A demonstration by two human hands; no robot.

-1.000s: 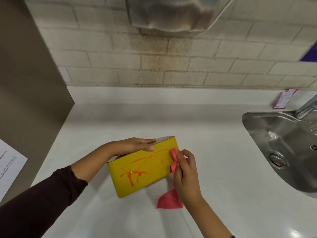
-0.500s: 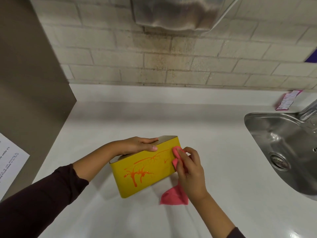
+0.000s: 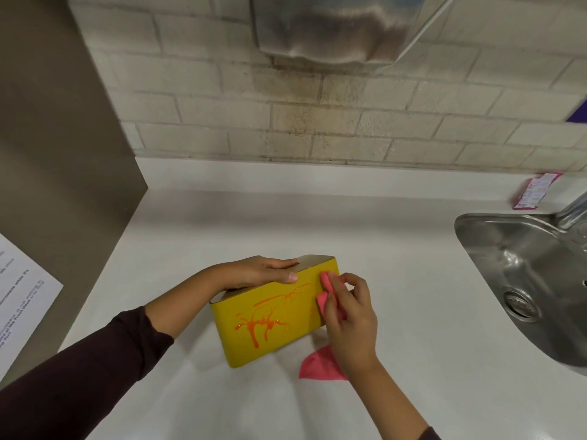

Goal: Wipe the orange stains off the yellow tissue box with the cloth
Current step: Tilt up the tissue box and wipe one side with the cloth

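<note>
The yellow tissue box [image 3: 251,344] stands on its long side on the white counter [image 3: 317,223], its front face toward me. Orange stains [image 3: 259,325] run across that face in streaks and drips. My left hand [image 3: 260,273] lies flat over the box's top edge and holds it steady. My right hand [image 3: 351,315] pinches a pink cloth [image 3: 327,281] and presses it against the box's right end. The cloth's loose tail [image 3: 317,365] hangs down to the counter below my wrist.
A steel sink [image 3: 521,281] with a drain is set into the counter at the right, a tap beside it. A pink packet [image 3: 533,190] leans at the back right. A brick wall and a metal dispenser [image 3: 333,27] are behind; a brown panel stands on the left.
The streaks near the box's right end have thinned under the cloth. My right hand has shifted slightly up along that end. My left hand stays on top.
</note>
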